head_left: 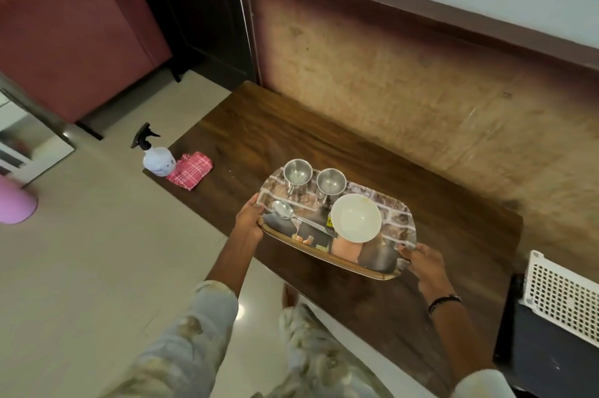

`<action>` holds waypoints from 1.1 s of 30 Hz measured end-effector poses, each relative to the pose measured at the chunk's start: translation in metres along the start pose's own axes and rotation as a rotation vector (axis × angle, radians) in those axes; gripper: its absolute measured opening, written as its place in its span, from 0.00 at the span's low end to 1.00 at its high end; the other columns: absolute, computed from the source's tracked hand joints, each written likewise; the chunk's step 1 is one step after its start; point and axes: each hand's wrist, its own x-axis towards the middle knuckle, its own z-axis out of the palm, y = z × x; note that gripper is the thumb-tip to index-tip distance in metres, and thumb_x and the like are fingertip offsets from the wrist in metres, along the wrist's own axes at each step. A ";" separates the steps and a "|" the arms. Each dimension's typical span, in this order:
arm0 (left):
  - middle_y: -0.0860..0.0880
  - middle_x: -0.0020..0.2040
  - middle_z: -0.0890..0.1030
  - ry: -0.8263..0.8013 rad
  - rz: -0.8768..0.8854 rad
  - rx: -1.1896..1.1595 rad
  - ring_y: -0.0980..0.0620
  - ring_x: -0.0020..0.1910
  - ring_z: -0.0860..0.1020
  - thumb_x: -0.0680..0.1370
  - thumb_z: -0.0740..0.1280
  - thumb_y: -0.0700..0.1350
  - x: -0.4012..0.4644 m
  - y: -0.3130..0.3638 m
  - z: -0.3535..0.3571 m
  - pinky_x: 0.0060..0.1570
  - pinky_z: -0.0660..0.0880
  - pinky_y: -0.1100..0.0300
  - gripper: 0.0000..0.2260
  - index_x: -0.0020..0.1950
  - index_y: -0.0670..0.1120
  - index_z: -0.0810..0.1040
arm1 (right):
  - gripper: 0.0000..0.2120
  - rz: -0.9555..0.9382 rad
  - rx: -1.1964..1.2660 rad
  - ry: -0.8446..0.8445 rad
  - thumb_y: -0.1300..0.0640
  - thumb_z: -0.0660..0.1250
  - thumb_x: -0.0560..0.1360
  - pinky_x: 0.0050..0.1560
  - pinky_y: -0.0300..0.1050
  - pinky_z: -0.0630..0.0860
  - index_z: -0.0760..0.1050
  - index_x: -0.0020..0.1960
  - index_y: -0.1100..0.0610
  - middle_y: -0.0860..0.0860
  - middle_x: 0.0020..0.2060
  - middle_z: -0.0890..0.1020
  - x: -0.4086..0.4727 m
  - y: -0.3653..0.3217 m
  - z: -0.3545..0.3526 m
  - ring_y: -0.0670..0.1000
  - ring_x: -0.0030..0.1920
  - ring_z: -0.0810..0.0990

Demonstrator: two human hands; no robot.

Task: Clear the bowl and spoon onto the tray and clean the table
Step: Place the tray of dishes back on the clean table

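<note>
Pale mottled sleeves (207,326), dark wristband (444,300)

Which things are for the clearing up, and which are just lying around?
For the job: patterned rectangular tray, white round bowl, shiny metal spoon, red checked cloth, white spray bottle.

Just there: two steel cups, white plastic basket, pink armchair.

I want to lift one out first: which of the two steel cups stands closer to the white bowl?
The right steel cup, directly behind the bowl; the left steel cup stands above the spoon.
</note>
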 end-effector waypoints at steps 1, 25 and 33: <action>0.37 0.58 0.76 0.012 -0.019 -0.001 0.45 0.48 0.78 0.77 0.57 0.30 0.012 0.004 -0.003 0.48 0.80 0.56 0.18 0.67 0.35 0.69 | 0.07 0.007 -0.009 0.010 0.69 0.69 0.74 0.33 0.40 0.77 0.77 0.41 0.59 0.55 0.42 0.81 0.006 0.000 0.008 0.50 0.38 0.78; 0.45 0.63 0.78 -0.080 -0.234 0.754 0.47 0.58 0.78 0.75 0.60 0.36 0.209 0.054 -0.037 0.62 0.75 0.51 0.21 0.68 0.47 0.70 | 0.05 0.131 0.012 0.134 0.63 0.71 0.73 0.51 0.56 0.79 0.79 0.48 0.57 0.57 0.47 0.83 0.126 0.028 0.148 0.54 0.45 0.81; 0.42 0.54 0.80 0.040 -0.362 0.744 0.56 0.36 0.80 0.78 0.58 0.35 0.294 0.020 -0.034 0.34 0.76 0.67 0.17 0.67 0.41 0.72 | 0.08 0.185 0.030 0.199 0.64 0.71 0.73 0.46 0.45 0.79 0.79 0.52 0.61 0.56 0.46 0.83 0.176 0.049 0.165 0.52 0.43 0.81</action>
